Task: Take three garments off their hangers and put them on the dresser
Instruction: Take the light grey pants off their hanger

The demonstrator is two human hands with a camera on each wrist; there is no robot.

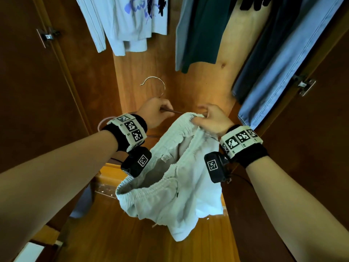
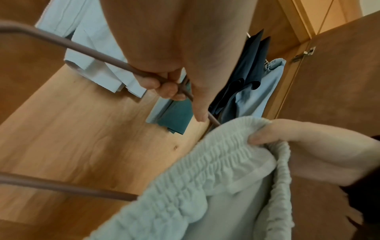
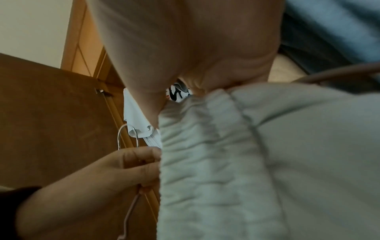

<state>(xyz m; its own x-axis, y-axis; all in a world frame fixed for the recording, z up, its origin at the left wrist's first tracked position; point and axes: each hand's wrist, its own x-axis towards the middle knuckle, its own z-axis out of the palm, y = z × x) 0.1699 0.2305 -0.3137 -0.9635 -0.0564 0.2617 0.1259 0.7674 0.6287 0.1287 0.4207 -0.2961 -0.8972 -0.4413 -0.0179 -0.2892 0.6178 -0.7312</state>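
Pale grey-green shorts point(image 1: 175, 186) with an elastic waistband point(image 2: 205, 170) hang in front of the open wardrobe. My right hand point(image 1: 205, 118) grips the waistband at its top edge, and the same shorts point(image 3: 246, 154) fill the right wrist view. My left hand point(image 1: 156, 112) holds a brown hanger point(image 2: 98, 58) near its neck; the metal hook point(image 1: 156, 84) sticks up above the hand. The hanger's far end runs under the waistband, so part of the shorts still lies on it. The dresser is not in view.
Other garments hang above: a white printed top point(image 1: 132, 21), a dark green shirt point(image 1: 204, 35) and light blue jeans point(image 1: 279, 69). Brown wardrobe doors point(image 1: 37, 82) stand open on both sides. The wardrobe's wooden floor point(image 1: 132, 233) lies below.
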